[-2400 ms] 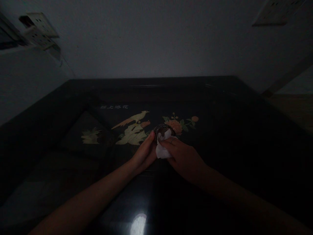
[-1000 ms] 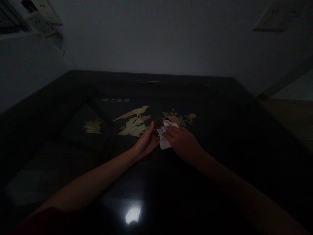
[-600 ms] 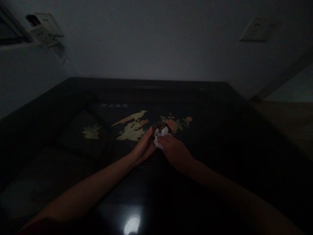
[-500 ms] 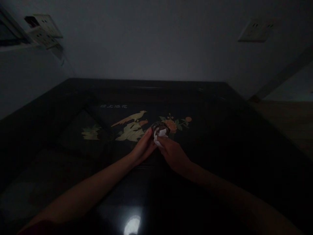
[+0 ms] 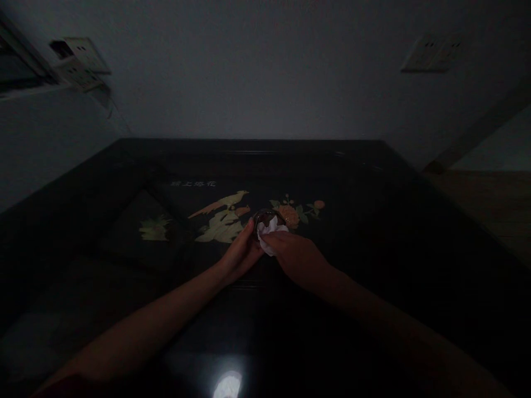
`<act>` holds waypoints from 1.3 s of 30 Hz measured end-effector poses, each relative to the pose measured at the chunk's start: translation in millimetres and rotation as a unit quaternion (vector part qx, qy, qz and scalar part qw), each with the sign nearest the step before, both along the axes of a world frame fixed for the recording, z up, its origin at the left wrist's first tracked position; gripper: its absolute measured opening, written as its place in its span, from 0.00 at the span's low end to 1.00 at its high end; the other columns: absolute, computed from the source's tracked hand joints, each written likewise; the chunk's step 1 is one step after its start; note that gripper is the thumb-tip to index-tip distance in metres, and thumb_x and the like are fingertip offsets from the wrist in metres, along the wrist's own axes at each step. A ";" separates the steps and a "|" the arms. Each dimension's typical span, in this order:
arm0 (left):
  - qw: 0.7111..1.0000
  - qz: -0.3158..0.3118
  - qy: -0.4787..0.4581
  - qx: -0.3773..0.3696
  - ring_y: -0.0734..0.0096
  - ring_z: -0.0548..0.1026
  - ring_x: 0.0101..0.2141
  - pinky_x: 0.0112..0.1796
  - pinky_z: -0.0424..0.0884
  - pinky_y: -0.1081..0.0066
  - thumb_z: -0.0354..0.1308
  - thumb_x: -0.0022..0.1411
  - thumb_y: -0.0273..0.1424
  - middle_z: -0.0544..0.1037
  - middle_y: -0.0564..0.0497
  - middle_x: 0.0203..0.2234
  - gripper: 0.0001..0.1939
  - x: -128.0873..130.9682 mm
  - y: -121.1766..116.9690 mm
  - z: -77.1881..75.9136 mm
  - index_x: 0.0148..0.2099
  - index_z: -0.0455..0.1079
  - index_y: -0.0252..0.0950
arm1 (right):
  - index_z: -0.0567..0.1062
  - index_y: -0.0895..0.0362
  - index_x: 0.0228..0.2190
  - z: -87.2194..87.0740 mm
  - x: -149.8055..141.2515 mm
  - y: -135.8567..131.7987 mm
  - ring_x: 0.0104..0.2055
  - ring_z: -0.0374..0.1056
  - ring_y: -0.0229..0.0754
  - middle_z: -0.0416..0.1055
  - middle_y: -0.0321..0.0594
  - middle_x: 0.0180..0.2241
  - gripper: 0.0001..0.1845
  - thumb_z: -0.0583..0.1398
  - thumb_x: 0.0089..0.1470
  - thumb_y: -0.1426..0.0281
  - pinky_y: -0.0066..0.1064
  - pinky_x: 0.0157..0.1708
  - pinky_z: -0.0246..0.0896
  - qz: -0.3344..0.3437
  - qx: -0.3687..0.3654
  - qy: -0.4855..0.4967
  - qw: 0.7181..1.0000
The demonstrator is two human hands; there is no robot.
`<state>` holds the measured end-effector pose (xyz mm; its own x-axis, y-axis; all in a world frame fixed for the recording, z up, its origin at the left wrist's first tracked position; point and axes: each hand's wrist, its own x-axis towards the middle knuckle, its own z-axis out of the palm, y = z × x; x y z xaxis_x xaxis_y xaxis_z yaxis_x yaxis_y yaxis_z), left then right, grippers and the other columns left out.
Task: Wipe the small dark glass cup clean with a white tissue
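The scene is very dark. My left hand (image 5: 239, 251) curls around the left side of a small round glass-like object (image 5: 264, 217) resting on a glossy black table (image 5: 373, 232). My right hand (image 5: 296, 255) is closed on a crumpled white tissue (image 5: 267, 234) and presses it against that object from the right and front. Most of the round object is hidden by the tissue and my fingers. Both forearms stretch in from the bottom of the view.
The table top carries an inlaid bird (image 5: 219, 203), leaves and orange flowers (image 5: 288, 215), with small white characters (image 5: 193, 183) above. A grey wall rises behind the table, with sockets (image 5: 78, 61) at upper left and a plate (image 5: 431, 52) at upper right. Wooden floor (image 5: 489, 204) shows at right.
My right hand has kept shifting the tissue over the round object, bunching it smaller and nearer the rim. My left hand has stayed on the object. The view has tilted slightly.
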<state>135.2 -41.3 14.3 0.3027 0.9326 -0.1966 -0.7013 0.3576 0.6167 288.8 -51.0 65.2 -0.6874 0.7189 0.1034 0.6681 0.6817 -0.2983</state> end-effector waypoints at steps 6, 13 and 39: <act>1.000 0.003 -0.026 0.001 0.70 0.74 0.42 0.44 0.68 0.72 0.54 0.64 0.39 0.78 0.45 0.43 0.17 0.5 1.5 -1.8 0.47 0.72 0.33 | 0.75 0.61 0.45 6.0 3.3 2.1 0.56 0.64 0.48 0.74 0.48 0.49 0.16 0.52 0.58 0.80 0.41 0.51 0.63 0.012 0.139 -0.082 0.987; 1.000 0.000 -0.018 -0.018 0.66 0.74 0.43 0.47 0.67 0.68 0.54 0.63 0.41 0.78 0.45 0.42 0.18 1.1 0.1 6.1 0.46 0.72 0.33 | 0.72 0.64 0.48 1.2 -1.3 -1.8 0.51 0.67 0.48 0.73 0.52 0.47 0.19 0.51 0.57 0.82 0.41 0.47 0.66 -0.003 0.078 -0.047 0.996; 1.000 -0.005 -0.003 0.006 0.66 0.74 0.44 0.47 0.68 0.67 0.56 0.62 0.40 0.76 0.43 0.46 0.19 -1.7 0.8 -5.2 0.51 0.69 0.33 | 0.75 0.60 0.46 9.5 2.7 4.7 0.51 0.67 0.49 0.74 0.48 0.47 0.18 0.52 0.57 0.82 0.42 0.48 0.65 -0.006 0.030 -0.053 0.998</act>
<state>133.5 -40.4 9.1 0.3125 0.9319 -0.1844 -0.7011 0.3572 0.6171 291.5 -46.3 74.7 -0.6881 0.7218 0.0735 0.7017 0.6879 -0.1856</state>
